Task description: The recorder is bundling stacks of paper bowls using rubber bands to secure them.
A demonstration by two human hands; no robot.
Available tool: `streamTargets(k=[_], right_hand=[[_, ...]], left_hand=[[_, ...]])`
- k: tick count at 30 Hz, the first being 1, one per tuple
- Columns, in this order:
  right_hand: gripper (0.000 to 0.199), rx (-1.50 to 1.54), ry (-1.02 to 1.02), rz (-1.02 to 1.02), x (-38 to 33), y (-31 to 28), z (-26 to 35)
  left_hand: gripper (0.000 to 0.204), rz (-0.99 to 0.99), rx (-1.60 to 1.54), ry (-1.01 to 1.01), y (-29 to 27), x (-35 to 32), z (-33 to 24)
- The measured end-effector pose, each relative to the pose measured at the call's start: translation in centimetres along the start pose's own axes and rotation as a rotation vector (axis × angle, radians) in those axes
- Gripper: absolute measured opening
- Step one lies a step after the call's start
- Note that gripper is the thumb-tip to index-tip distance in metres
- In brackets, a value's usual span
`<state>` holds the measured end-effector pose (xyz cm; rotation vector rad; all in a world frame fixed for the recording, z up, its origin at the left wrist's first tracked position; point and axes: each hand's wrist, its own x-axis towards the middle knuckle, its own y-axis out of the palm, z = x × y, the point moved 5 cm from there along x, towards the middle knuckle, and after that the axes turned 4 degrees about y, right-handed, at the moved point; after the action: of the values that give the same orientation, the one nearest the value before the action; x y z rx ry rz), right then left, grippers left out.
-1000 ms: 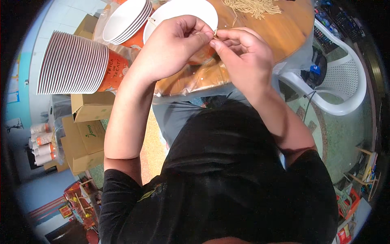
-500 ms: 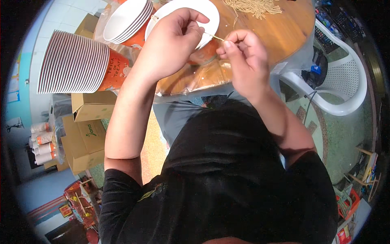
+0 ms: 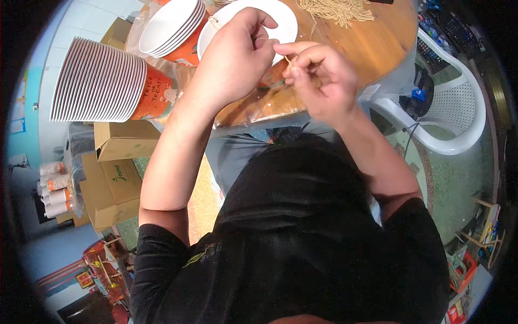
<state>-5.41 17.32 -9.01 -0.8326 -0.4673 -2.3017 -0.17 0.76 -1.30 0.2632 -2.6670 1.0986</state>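
My left hand is held over a round white-lined paper bucket, its thumb and fingers pinched together. My right hand is just to its right, with thumb and fingers closed on a thin tan string. The right index fingertip meets the left thumb, where the string seems to pass between both hands; the exact grip is partly hidden. A small pale string loop shows at the bucket's left rim. My left hand and forearm cover much of the bucket.
A bundle of tan strings lies on the round wooden table. Several nested white-and-orange paper buckets lean at the left, with another stack behind. Below are open cardboard boxes. A white plastic chair stands right.
My right hand has moved a little left, bringing its index finger up to my left thumb. The string stretch between my hands has shortened. The white-lined bucket appears slightly farther right.
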Motion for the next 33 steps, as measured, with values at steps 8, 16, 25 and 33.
streamTargets(k=[8, 16, 25, 33], right_hand=[[0.033, 0.361, 0.284, -0.051, 1.8, -1.4, -0.4], [0.024, -0.716, -0.431, -0.113, 1.2, -3.2, 1.1], [0.016, -0.573, -0.365, 0.185, 2.9, -0.7, 2.4], [0.012, 0.106, 0.572, -0.054, 2.9, -0.6, 1.1]], left_hand=[[0.017, 0.032, -0.089, -0.028, -0.3, 0.0, 0.5], [0.018, 0.038, -0.107, -0.02, -0.1, -0.1, 0.4], [0.021, 0.055, -0.072, -0.059, -0.4, -0.2, 0.0], [0.025, -0.038, -0.009, -0.009, -0.7, -0.4, 0.2]])
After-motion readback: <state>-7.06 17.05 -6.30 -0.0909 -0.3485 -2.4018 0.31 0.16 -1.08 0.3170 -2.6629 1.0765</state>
